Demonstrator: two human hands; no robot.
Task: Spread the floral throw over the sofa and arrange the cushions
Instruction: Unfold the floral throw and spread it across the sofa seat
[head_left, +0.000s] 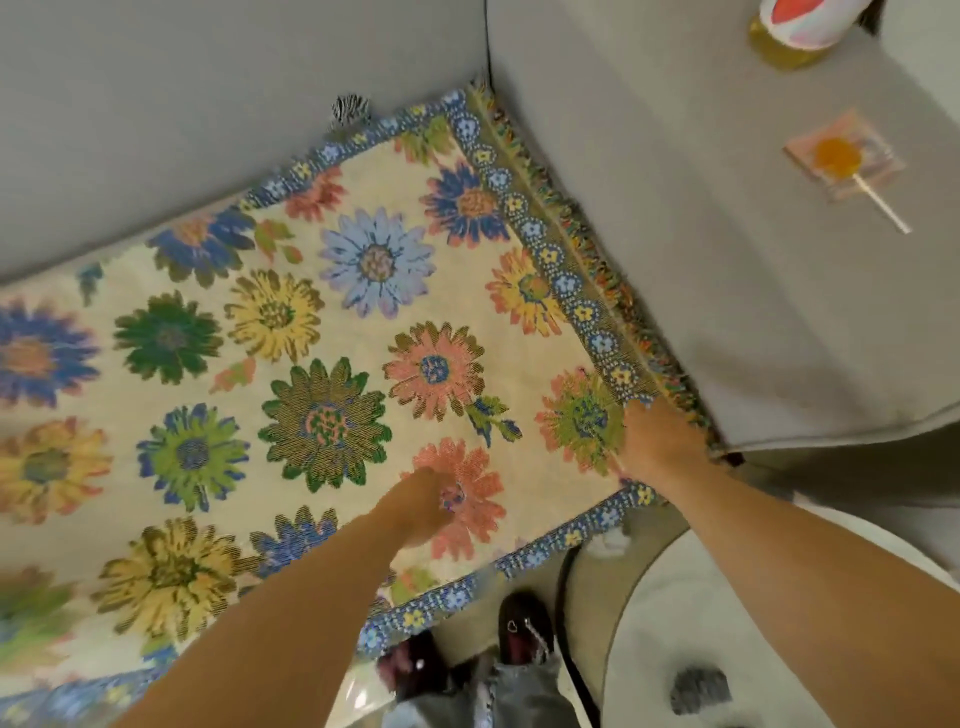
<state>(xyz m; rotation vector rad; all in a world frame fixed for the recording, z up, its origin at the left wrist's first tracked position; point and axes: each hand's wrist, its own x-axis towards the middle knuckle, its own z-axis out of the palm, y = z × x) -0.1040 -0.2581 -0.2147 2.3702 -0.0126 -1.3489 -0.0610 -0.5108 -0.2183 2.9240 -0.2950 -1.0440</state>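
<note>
The floral throw (291, 364), cream with large coloured daisies, a blue flowered border and a fringed edge, lies flat over the seat of the grey sofa (208, 93). My left hand (423, 506) rests on a pink daisy near the throw's front right part, fingers hidden underneath. My right hand (657, 441) is at the throw's right border next to the sofa arm (753, 270); its fingers are hidden against the fringe. No cushions are visible.
A wrapped orange lollipop (844, 163) and a yellow and white object (795, 31) lie on the wide sofa arm. A striped bit (350, 109) pokes out behind the throw's back edge. My shoes (522, 631) stand on the floor beside a round white table (753, 623).
</note>
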